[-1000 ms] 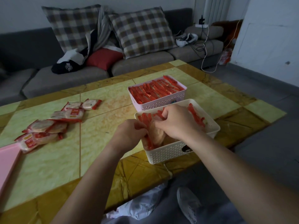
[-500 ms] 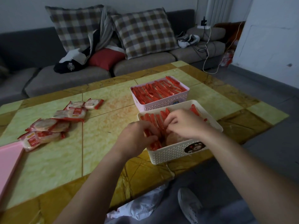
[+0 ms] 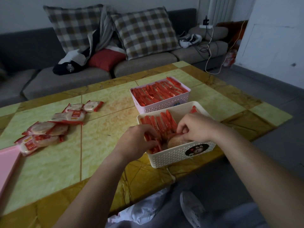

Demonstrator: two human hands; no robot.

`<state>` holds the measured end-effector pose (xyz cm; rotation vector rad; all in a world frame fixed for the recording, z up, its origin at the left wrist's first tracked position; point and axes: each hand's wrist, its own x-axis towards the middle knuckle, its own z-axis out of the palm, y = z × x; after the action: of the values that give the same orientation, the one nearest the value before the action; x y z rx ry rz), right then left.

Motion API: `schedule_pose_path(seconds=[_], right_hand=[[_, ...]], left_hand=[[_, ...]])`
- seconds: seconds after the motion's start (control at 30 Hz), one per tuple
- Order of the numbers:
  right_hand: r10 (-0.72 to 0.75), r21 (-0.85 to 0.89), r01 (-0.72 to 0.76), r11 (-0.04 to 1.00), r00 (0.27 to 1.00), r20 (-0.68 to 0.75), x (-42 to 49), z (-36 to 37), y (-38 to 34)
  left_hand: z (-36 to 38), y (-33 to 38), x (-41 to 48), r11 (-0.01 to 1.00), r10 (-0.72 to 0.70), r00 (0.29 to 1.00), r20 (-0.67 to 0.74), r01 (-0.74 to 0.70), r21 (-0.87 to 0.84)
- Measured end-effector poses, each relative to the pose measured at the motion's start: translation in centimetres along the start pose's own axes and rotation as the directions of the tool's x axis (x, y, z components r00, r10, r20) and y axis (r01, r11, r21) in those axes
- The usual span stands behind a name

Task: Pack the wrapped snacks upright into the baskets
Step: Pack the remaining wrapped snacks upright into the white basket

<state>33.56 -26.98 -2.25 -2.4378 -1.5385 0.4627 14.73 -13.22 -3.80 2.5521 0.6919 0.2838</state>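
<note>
A white basket (image 3: 177, 156) at the table's near edge holds a row of red-wrapped snacks (image 3: 158, 121) standing upright along its left side. My left hand (image 3: 138, 141) curls round the nearest snacks of that row, at the basket's front left corner. My right hand (image 3: 196, 128) pinches the red top edge of a round snack packet (image 3: 175, 142) that stands in the basket's front part. Behind it, a pink basket (image 3: 164, 105) is full of upright snacks. Several loose snack packets (image 3: 54, 125) lie on the table to the left.
A pink tray (image 3: 7, 163) lies at the table's left edge. The yellow-green tiled table (image 3: 102, 155) ends just in front of the white basket. A grey sofa (image 3: 69, 79) with cushions stands behind. A white shoe (image 3: 191, 208) and a crumpled bag (image 3: 139, 211) are on the floor.
The right hand has shifted from pushing down over the row to pinching the top of one packet at the basket's front. The left hand stays at the front left snacks.
</note>
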Motion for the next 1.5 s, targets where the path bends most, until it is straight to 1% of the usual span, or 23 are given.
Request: schedule_pose_path(seconds=[0.03, 0.1, 0.17, 0.23, 0.3, 0.37, 0.43, 0.53, 0.63, 0.73, 0.83, 0.9, 0.93, 0.97, 1.0, 1.03, 1.1, 1.13, 1.2, 1.3, 1.37, 1.47, 1.5], right_hand=[[-0.022, 0.012, 0.022, 1.0, 1.0, -0.006, -0.2, -0.4, 0.1], [-0.051, 0.071, 0.057, 0.996, 0.995, -0.09, -0.6, -1.3, 0.0], [-0.039, 0.193, 0.077, 0.978, 0.98, -0.195, -1.1, -1.8, -0.4], [0.002, 0.312, 0.081, 0.947, 0.966, -0.257, -1.4, -1.9, -1.1], [0.035, 0.337, 0.073, 0.939, 0.952, -0.304, -1.5, -1.6, -1.7], [0.046, 0.314, 0.064, 0.947, 0.942, -0.333, -1.6, -1.2, -2.2], [0.044, 0.32, 0.065, 0.945, 0.945, -0.324, -1.6, -0.5, -3.1], [0.07, 0.299, 0.022, 0.954, 0.953, -0.294, -1.0, 0.9, -4.4], [0.104, 0.319, -0.008, 0.948, 0.953, -0.285, -0.6, 1.5, -5.4], [0.037, 0.228, 0.019, 0.973, 0.97, -0.242, -0.9, 1.9, -6.5], [0.027, 0.172, -0.006, 0.985, 0.992, -0.12, -1.1, 1.9, -6.4], [0.024, 0.214, -0.028, 0.977, 0.999, 0.025, -1.0, 1.4, -5.2], [0.02, 0.267, -0.037, 0.963, 0.998, 0.064, -0.8, 1.0, -4.4], [0.03, 0.324, -0.045, 0.945, 0.998, 0.053, -0.6, 0.6, -3.5], [0.055, 0.359, -0.049, 0.932, 0.998, -0.006, -0.4, 0.1, -2.5], [0.095, 0.346, -0.054, 0.937, 0.99, -0.1, -0.4, -0.3, -1.4], [0.178, 0.196, -0.128, 0.972, 0.95, -0.258, -0.3, -1.1, 0.7], [0.206, 0.126, -0.178, 0.976, 0.942, -0.265, -0.5, -1.2, 1.5], [0.234, 0.047, -0.229, 0.972, 0.954, -0.19, -0.6, -1.2, 2.5], [0.203, 0.002, -0.204, 0.979, 0.975, -0.089, -0.6, -1.1, 2.8], [0.124, 0.044, -0.121, 0.992, 0.99, -0.07, -0.9, -1.8, 2.5], [0.036, 0.203, -0.017, 0.979, 0.995, -0.088, -1.5, -2.8, 1.6], [0.019, 0.223, 0.002, 0.975, 0.996, -0.092, -1.6, -2.7, 1.0]], left_hand=[[0.0, 0.0, 0.0, 1.0, 0.003, 1.0, 0.0, -0.003, -0.004], [0.0, -0.1, 0.1, 1.0, 0.01, 1.0, -0.003, -0.01, -0.01], [0.0, -0.2, 0.1, 1.0, 0.011, 1.0, -0.009, -0.011, -0.012], [0.0, -0.3, 0.1, 1.0, 0.005, 1.0, -0.011, -0.005, -0.007], [0.1, -0.3, 0.2, 1.0, 0.003, 1.0, -0.013, -0.003, -0.012], [0.2, -0.4, 0.3, 0.999, -0.001, 1.0, -0.023, 0.0, -0.034], [0.4, -0.5, 0.3, 0.997, -0.019, 0.998, -0.056, 0.015, -0.069], [0.6, -0.4, 0.5, 0.994, -0.045, 0.983, -0.176, 0.026, -0.108], [0.4, 0.4, 0.5, 0.985, 0.005, 0.961, -0.278, -0.054, -0.167], [0.6, 0.7, 0.6, 0.981, 0.088, 0.964, -0.249, -0.128, -0.149], [0.5, 0.5, 0.6, 0.985, 0.102, 0.978, -0.182, -0.125, -0.115], [0.4, 0.3, 0.8, 0.984, 0.153, 0.98, -0.128, -0.163, -0.068], [0.5, 0.2, 0.8, 0.982, 0.181, 0.978, -0.102, -0.185, -0.029], [0.7, 0.1, 0.9, 0.98, 0.198, 0.977, -0.077, -0.197, 0.022], [0.9, -0.1, 1.1, 0.979, 0.195, 0.979, -0.056, -0.191, 0.075], [1.1, -0.1, 1.1, 0.976, 0.181, 0.983, -0.044, -0.174, 0.129], [1.4, -0.3, 1.3, 0.972, 0.146, 0.989, -0.03, -0.138, 0.191], [1.4, -0.3, 1.4, 0.973, 0.137, 0.99, -0.028, -0.129, 0.19], [1.4, -0.3, 1.5, 0.974, 0.148, 0.988, -0.035, -0.139, 0.178], [1.3, -0.3, 1.4, 0.98, 0.147, 0.988, -0.048, -0.138, 0.146], [1.2, -0.2, 1.3, 0.983, 0.141, 0.988, -0.059, -0.133, 0.123], [1.0, -0.2, 1.3, 0.988, 0.138, 0.989, -0.062, -0.133, 0.079], [1.0, -0.2, 1.3, 0.99, 0.131, 0.99, -0.057, -0.128, 0.068]])
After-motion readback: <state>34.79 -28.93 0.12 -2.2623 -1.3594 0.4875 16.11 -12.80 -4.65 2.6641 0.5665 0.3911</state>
